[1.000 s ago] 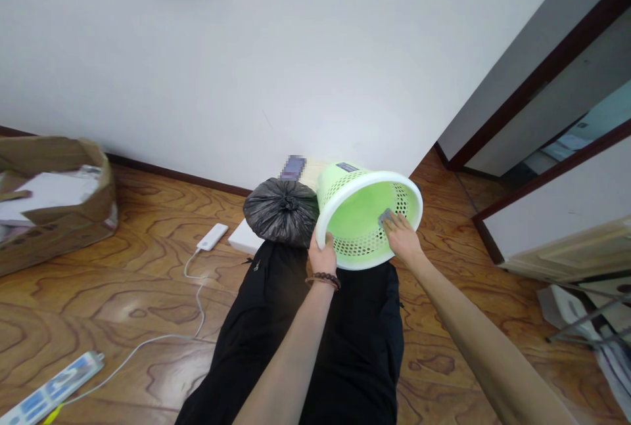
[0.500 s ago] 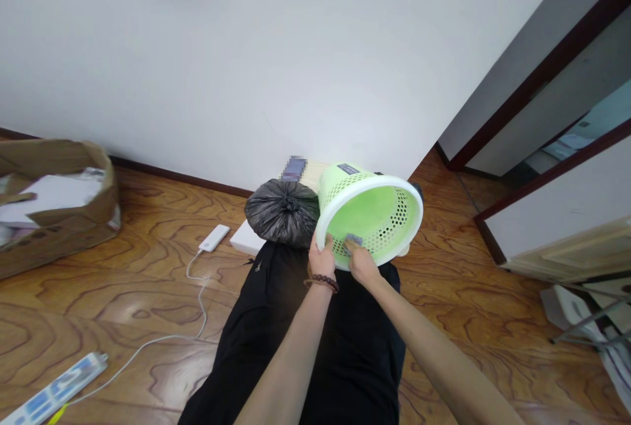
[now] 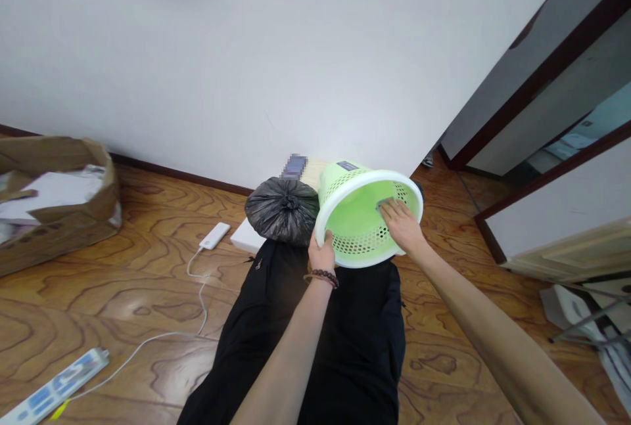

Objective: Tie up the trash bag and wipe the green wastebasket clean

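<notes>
Both hands are on a light green plastic basket [image 3: 351,216], which is tipped on its side above the lap of the black trousers [image 3: 315,333], its mouth facing the person. The left hand [image 3: 323,255] is clamped on the white rim at the lower left, thumb inside and fingers hidden behind. The right hand [image 3: 401,223] reaches into the mouth, fingers close together and laid over a small grey cloth [image 3: 383,203], pinning it to the upper right of the inner wall near the rows of holes.

The work looks like wiping the inside. To do it well, the left grip should hold firm so the light basket does not spin or slide off the lap under the rubbing. Pressure is best spread through flat fingers, since the cloth could snag on the holes. Turning the basket by its rim would bring unwiped wall to the cloth.

Just left of the basket sits a tied black bag [image 3: 283,210], and a white power bank [image 3: 213,236] lies on the wooden floor [image 3: 123,280].
</notes>
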`<action>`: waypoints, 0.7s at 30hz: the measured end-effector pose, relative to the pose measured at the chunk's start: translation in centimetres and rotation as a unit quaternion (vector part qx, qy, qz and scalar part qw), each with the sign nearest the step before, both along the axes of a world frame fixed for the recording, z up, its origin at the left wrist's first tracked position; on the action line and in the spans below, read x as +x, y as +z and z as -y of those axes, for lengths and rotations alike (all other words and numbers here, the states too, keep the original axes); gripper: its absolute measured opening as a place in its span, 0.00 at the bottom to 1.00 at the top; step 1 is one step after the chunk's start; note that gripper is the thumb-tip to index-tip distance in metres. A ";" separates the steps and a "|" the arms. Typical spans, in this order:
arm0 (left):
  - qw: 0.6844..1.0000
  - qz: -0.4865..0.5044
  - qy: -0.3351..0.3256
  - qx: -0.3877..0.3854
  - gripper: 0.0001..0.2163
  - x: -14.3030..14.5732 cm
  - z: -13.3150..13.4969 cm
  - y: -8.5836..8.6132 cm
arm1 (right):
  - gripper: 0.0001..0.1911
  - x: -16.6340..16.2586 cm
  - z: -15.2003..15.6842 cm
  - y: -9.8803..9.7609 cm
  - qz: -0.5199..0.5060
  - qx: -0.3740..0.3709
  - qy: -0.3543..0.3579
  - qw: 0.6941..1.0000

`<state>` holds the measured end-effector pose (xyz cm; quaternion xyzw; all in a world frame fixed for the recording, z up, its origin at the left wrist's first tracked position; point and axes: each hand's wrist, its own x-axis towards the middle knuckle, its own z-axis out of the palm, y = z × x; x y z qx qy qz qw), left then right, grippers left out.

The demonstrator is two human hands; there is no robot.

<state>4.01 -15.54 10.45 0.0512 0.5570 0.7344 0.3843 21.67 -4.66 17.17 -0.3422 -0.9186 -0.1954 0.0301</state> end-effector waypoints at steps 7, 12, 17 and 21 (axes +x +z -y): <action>1.000 -0.004 0.007 -0.001 0.17 0.2 0.1 0.3 | 0.23 1.2 0.0 -1.0 0.016 0.028 -0.022 0.999; 1.000 -0.014 -0.001 0.004 0.17 0.7 0.2 -0.1 | 0.23 0.3 2.3 -4.7 0.005 -0.037 -0.119 0.992; 1.000 0.001 -0.002 0.005 0.16 0.6 0.2 -0.2 | 0.24 -4.0 6.7 -7.8 -0.035 -0.163 -0.087 0.982; 1.000 0.002 -0.009 0.015 0.17 0.2 0.2 -0.2 | 0.26 -6.0 8.4 -8.8 -0.082 -0.221 -0.059 0.970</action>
